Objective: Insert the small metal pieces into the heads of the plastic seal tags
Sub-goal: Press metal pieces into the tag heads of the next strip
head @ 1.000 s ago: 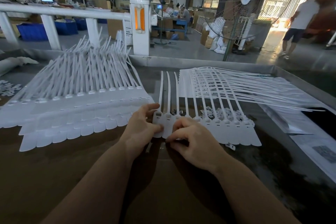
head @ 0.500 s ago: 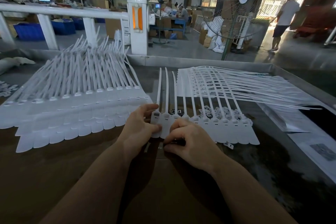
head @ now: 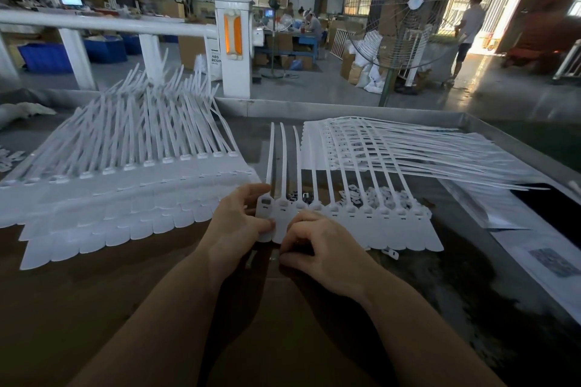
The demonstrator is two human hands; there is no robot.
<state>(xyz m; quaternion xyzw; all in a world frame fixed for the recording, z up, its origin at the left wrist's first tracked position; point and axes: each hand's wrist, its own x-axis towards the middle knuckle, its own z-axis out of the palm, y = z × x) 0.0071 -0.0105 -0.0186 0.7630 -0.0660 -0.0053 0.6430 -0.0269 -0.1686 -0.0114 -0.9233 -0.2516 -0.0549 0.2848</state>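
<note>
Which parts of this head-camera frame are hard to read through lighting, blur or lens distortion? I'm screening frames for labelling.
Head view: the doorway at far right is blown out, its glare spilling on the floor; the near tabletop and forearms sit in dim shadow; wide-angle bending curves the white rail; the background is softly blurred; the left hand, right hand and seal tags between them stay fairly sharp.

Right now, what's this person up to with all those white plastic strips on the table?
A person is working along a joined row of white seal tags lying on the table. The left hand pinches the row's left end tag, while the right hand is curled over the flags of the next tags; whether it holds a metal piece cannot be seen. Small loose pieces lie behind the row. More tags sit in a fanned pile at left and a stack at right.
</note>
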